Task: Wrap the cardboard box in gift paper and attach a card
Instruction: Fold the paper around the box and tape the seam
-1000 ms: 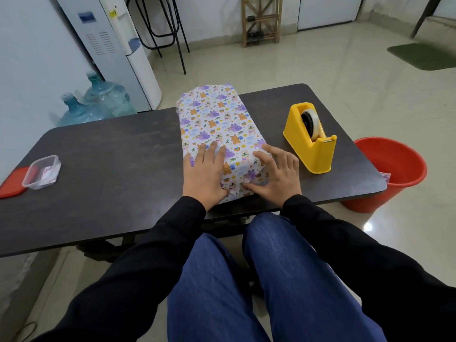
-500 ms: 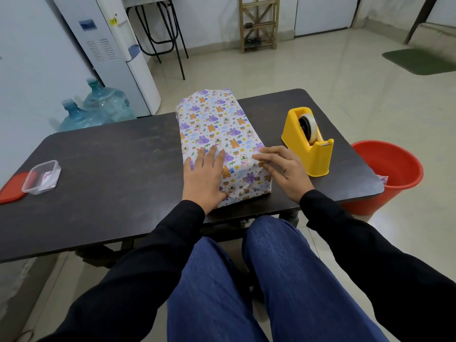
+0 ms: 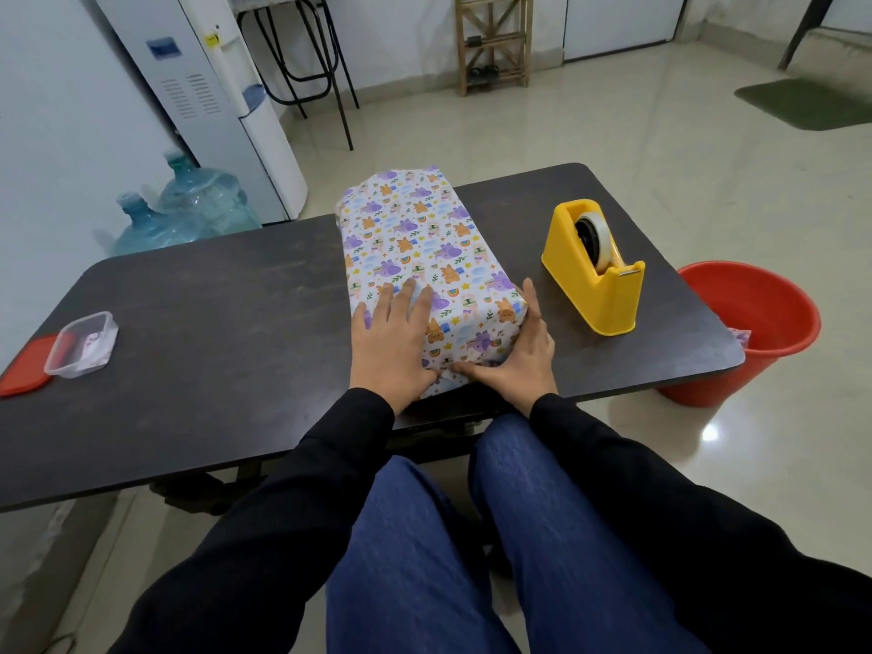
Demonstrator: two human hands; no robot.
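Observation:
The box [image 3: 420,243], covered in white gift paper printed with small animals, lies lengthwise on the dark table [image 3: 212,323]. My left hand [image 3: 391,342] rests flat on the top of its near end, fingers spread. My right hand [image 3: 519,351] cups the near right corner, thumb pressing the folded paper on the end face and fingers along the right side. A yellow tape dispenser [image 3: 594,266] stands to the right of the box. No card is in sight.
A clear plastic container [image 3: 82,344] with a red lid [image 3: 23,365] beside it sits at the table's left edge. A red bucket [image 3: 750,323] stands on the floor at the right. Water bottles [image 3: 184,214] and a dispenser [image 3: 226,101] are behind the table.
My right hand moved from the top right edge of the box down to its near right corner, now gripping the side and end. My left hand stayed flat on top.

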